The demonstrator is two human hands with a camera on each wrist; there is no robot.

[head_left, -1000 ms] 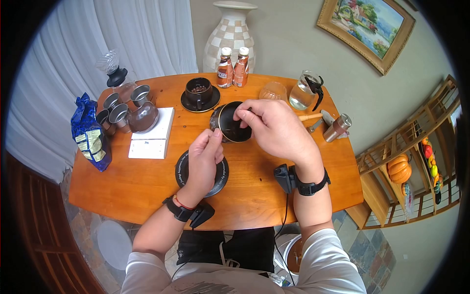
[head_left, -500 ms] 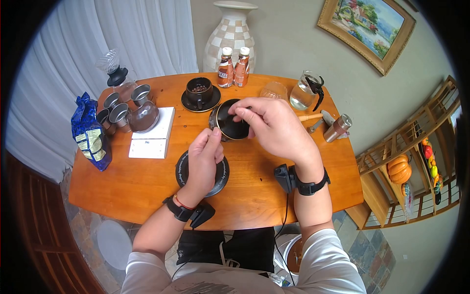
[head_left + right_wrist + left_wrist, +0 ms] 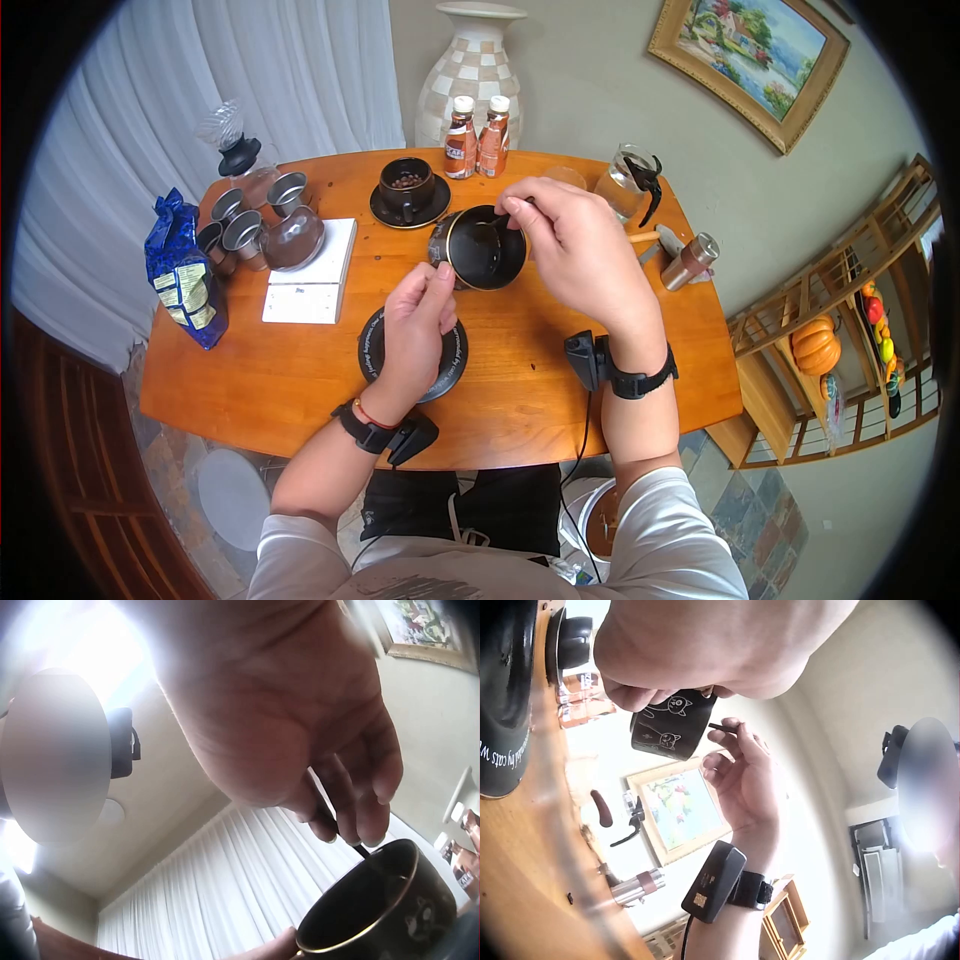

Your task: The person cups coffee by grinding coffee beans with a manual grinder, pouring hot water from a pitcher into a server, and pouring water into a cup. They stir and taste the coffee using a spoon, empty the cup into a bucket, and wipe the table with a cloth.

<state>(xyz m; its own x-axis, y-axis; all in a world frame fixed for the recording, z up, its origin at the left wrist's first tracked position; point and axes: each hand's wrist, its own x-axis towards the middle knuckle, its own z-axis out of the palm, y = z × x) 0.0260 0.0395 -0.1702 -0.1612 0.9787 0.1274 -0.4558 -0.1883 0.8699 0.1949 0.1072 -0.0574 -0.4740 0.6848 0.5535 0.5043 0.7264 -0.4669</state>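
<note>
A black mug [image 3: 463,250] with a gold rim and white cat drawings [image 3: 671,727] is held up over the table, its mouth tipped toward me. My left hand [image 3: 414,325] grips it at the near left side; its handle is hidden by the fingers. Over the mouth, my right hand [image 3: 585,245] pinches a thin dark utensil [image 3: 724,728] between thumb and fingers. The utensil [image 3: 363,850] slants down into the mug, and its lower end is out of sight. Beneath my left hand lies a black saucer [image 3: 456,350] with white lettering.
Left are a blue bag [image 3: 185,280], metal cups [image 3: 242,235] and a white scale [image 3: 300,303] with a round glass server [image 3: 293,243]. Behind stand a black cup of beans [image 3: 407,200] and two bottles [image 3: 460,140]. Right are a water pitcher [image 3: 620,192] and metal canister [image 3: 688,262].
My right hand has shifted right and slightly up across the mug's mouth, after a small move left, showing more of the inside. My left hand stays where it was.
</note>
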